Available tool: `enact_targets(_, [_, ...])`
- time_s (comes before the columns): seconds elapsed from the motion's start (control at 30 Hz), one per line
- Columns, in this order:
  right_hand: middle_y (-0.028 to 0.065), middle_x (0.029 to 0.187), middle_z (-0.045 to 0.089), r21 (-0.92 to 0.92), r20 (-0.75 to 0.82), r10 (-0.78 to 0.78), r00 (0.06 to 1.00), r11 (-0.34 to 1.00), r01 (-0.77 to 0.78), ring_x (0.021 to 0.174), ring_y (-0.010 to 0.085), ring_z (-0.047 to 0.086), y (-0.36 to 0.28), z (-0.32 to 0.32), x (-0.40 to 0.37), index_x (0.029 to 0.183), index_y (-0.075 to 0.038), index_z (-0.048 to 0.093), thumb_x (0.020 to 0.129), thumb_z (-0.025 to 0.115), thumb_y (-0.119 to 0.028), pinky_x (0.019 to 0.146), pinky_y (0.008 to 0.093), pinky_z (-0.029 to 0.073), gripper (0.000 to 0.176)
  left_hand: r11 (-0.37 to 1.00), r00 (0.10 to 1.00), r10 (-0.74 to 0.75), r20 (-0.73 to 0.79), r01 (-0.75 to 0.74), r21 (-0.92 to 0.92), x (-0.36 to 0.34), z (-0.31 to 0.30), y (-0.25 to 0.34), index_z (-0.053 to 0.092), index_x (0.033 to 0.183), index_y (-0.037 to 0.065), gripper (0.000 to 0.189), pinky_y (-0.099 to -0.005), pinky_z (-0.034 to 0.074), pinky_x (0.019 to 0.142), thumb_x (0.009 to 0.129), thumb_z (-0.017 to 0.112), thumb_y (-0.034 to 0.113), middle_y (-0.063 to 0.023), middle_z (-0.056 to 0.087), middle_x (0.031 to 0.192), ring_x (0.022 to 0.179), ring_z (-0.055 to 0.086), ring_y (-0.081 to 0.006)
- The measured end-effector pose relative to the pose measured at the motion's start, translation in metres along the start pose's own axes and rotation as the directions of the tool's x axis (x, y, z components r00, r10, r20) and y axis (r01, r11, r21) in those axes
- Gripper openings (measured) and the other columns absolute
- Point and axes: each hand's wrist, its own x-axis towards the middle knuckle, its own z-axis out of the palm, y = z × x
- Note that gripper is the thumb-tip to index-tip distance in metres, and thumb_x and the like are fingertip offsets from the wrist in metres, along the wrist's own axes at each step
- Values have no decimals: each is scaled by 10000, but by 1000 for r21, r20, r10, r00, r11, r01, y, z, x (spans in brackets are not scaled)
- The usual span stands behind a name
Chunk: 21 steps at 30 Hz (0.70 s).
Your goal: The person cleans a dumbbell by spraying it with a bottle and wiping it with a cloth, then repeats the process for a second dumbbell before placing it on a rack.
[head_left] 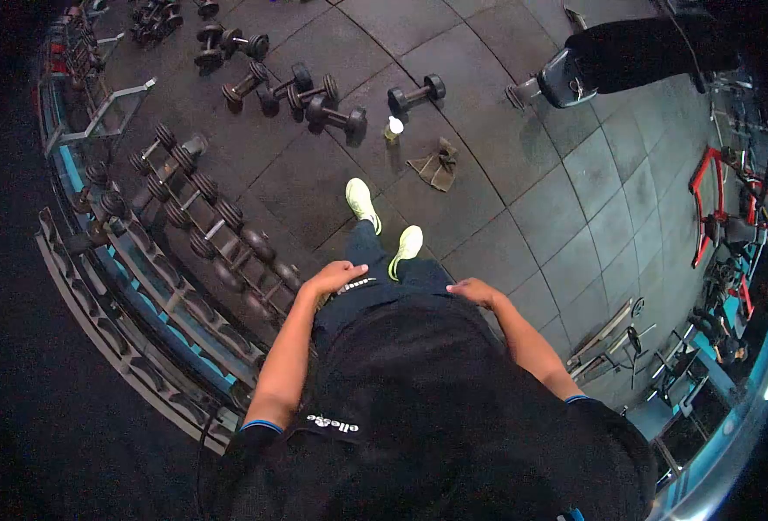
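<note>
Dark pants [420, 276] on person's legs, both hands at them. Left hand [336, 276] half curled, thumb out; cannot tell if it pinches cloth. Right hand [475, 293] a bit bent, fingertips at pants; cannot tell its grip. Yellow shoes [361, 201] on floor [479, 234]. Past shoes: brown rag [439, 167], bottle [393, 129] near it, black dumbbell [416, 94] further out. Weight rack [176, 300] off to left.
</note>
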Motion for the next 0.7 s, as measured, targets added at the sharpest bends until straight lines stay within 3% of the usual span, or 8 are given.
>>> enact_targets(0.03, [60, 700, 551, 52, -34, -99, 995, 994, 101, 652, 195, 539, -6, -1, 3, 805, -39, 692, 901, 698, -524, 580, 380, 470, 495, 999, 1000, 21, -6, -21, -32, 0, -11, 1, 703, 944, 26, 634, -328, 475, 706, 878, 661, 655, -56, 642, 860, 803, 581, -149])
enact_targets(0.13, [18, 690, 538, -46, 29, -103, 994, 994, 104, 637, 156, 514, -45, -21, -5, 853, -73, 705, 936, 667, -409, 573, 349, 453, 348, 991, 995, 100, -19, -101, -90, 4, -41, 2, 688, 914, 62, 549, -311, 436, 675, 909, 662, 611, 5, 608, 831, 774, 529, -114])
enact_targets(0.23, [-37, 673, 510, -14, 167, 100, 981, 995, -99, 609, 103, 458, -85, -43, -36, 812, -109, 677, 957, 609, -333, 537, 301, 393, 275, 990, 993, 114, -14, -115, -83, 5, -65, 2, 685, 888, 81, 513, -295, 410, 655, 918, 669, 593, 35, 591, 813, 758, 505, -93])
enact_targets(0.43, [-95, 639, 405, 4, 315, 146, 938, 988, -155, 582, 58, 365, -136, -62, -98, 713, -153, 572, 946, 552, -234, 514, 268, 309, 248, 996, 999, 31, 12, -30, -82, 12, -95, 9, 713, 899, 39, 572, -307, 411, 587, 912, 659, 608, 1, 598, 748, 669, 515, -120])
enact_targets(0.57, [-99, 649, 415, 3, 356, 103, 929, 994, -111, 590, 60, 364, -124, -62, -67, 711, -154, 569, 924, 565, -241, 535, 278, 311, 230, 991, 998, -20, 59, 28, -133, 28, -99, 9, 728, 906, 14, 589, -336, 462, 674, 919, 658, 599, -31, 646, 800, 734, 560, -136])
enact_targets(0.63, [-86, 660, 453, -107, 348, 119, 930, 990, -87, 600, 77, 395, -122, -64, -54, 724, -126, 588, 915, 567, -264, 544, 294, 330, 237, 992, 997, -16, 74, 25, -125, 23, -100, 26, 736, 904, 4, 595, -356, 483, 731, 924, 656, 593, -51, 675, 836, 778, 592, -147])
enact_targets(0.67, [-80, 665, 472, -167, 344, 129, 930, 983, -75, 605, 85, 411, -120, -67, -49, 730, -112, 597, 911, 567, -275, 548, 302, 340, 245, 994, 999, -11, 46, 16, -105, 21, -98, 35, 741, 905, -20, 614, -378, 491, 831, 930, 653, 587, -82, 712, 906, 857, 627, -168])
enact_targets(0.7, [-71, 674, 493, -195, 332, 93, 939, 980, -29, 616, 95, 430, -117, -68, -45, 743, -98, 605, 908, 564, -289, 556, 312, 354, 255, 993, 997, -37, 61, 44, -113, 29, -95, 36, 740, 891, -18, 612, -372, 493, 795, 932, 651, 587, -79, 709, 886, 827, 630, -168])
